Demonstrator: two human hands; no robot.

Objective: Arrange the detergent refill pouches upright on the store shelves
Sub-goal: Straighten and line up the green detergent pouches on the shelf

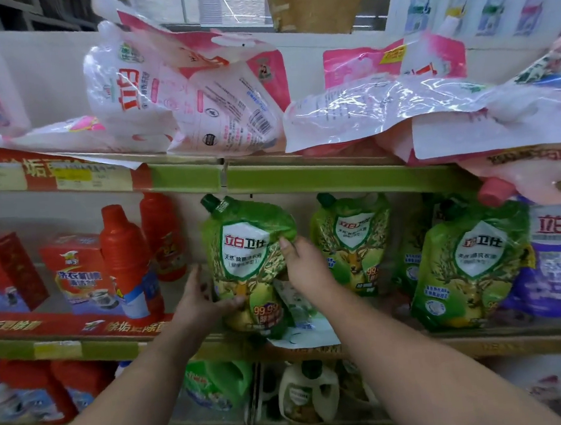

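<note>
A green detergent refill pouch with a dark green cap stands upright on the middle shelf, between both my hands. My left hand grips its lower left side, thumb across the front. My right hand holds its right edge, thumb pressed on the front near the top. Two more green pouches stand upright to the right. On the shelf above, pink and white pouches lie tumbled and leaning.
Red bottles and red boxes fill the middle shelf's left part. A purple pouch stands at far right. A pink pouch overhangs the upper shelf edge. A flat pouch lies under the held one. Jugs sit on the lower shelf.
</note>
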